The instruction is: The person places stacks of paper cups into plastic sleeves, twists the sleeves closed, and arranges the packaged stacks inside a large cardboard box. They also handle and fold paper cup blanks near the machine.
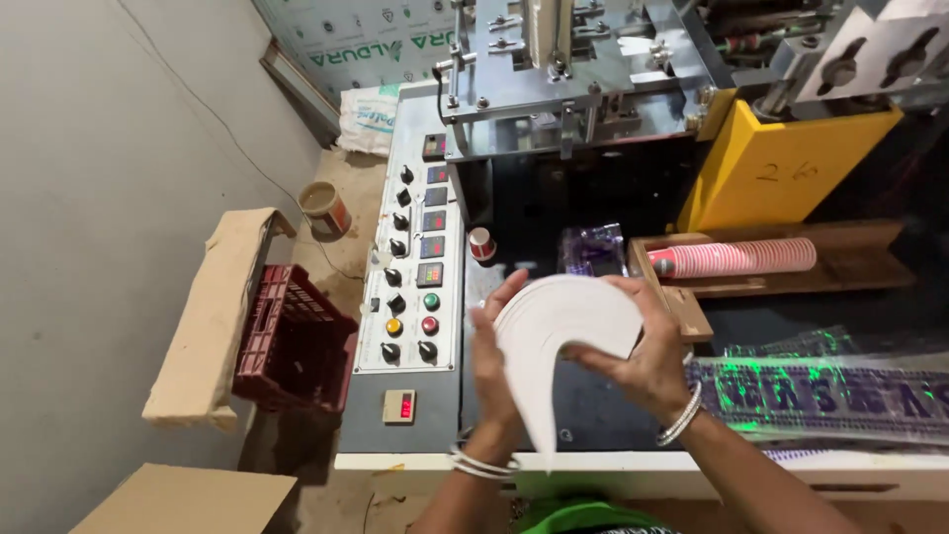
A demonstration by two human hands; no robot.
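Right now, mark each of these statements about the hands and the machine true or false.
1. Both hands hold a curved stack of white paper blanks. True.
2. The left hand presses a button on the control panel. False: it grips the stack's left edge.
3. A row of nested red-and-white paper cups lies on its side in a wooden tray. True.
4. The dark red plastic crate sits on the machine top. False: it stands left of the machine.
5. The right hand wears bangles at the wrist. True.
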